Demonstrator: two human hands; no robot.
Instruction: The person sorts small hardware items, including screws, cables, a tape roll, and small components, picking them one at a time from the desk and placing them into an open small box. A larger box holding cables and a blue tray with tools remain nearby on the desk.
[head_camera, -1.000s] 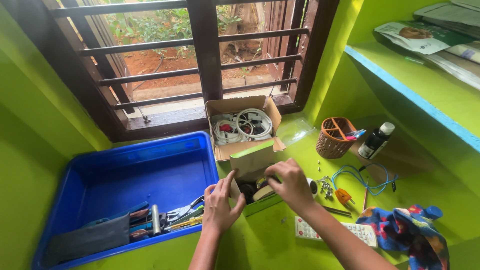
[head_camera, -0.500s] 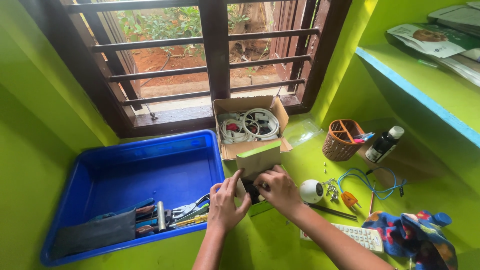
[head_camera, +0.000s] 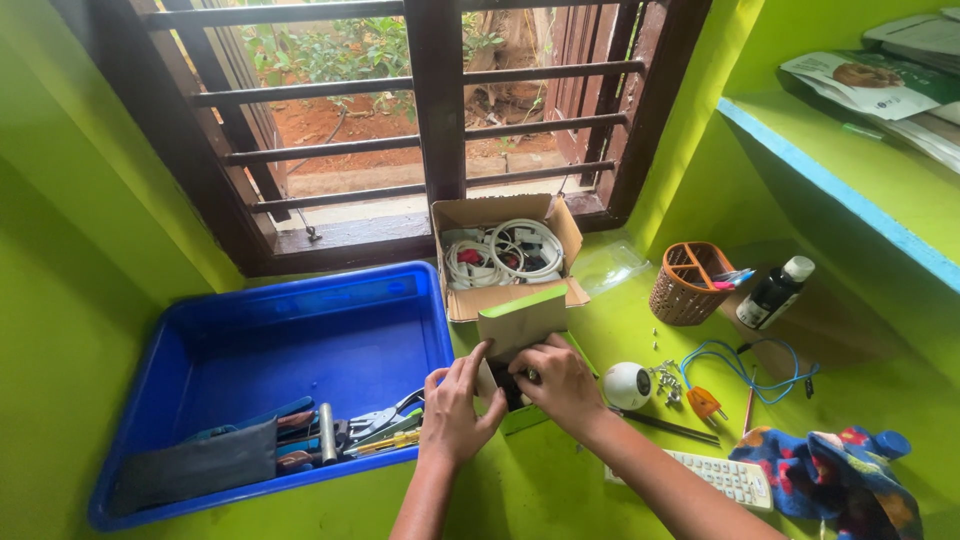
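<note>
Left hand (head_camera: 455, 412) fingers curled on small green-lidded box (head_camera: 518, 330) | right hand (head_camera: 560, 380) grips box's front, dark item inside unclear | blue tray (head_camera: 300, 330) just beside | cable carton (head_camera: 505, 255) behind

surface: green counter (head_camera: 560, 480) | 9 o'clock: blue tub (head_camera: 250, 350) | 12 o'clock: open cardboard box (head_camera: 505, 250) | 1 o'clock: wicker basket (head_camera: 688, 285), dark bottle (head_camera: 775, 292) | 3 o'clock: white round camera (head_camera: 628, 385), blue cable (head_camera: 750, 365) | 4 o'clock: remote (head_camera: 722, 477), floral cloth (head_camera: 830, 480)

both hands (head_camera: 505, 395) close together, fingers curled
</note>
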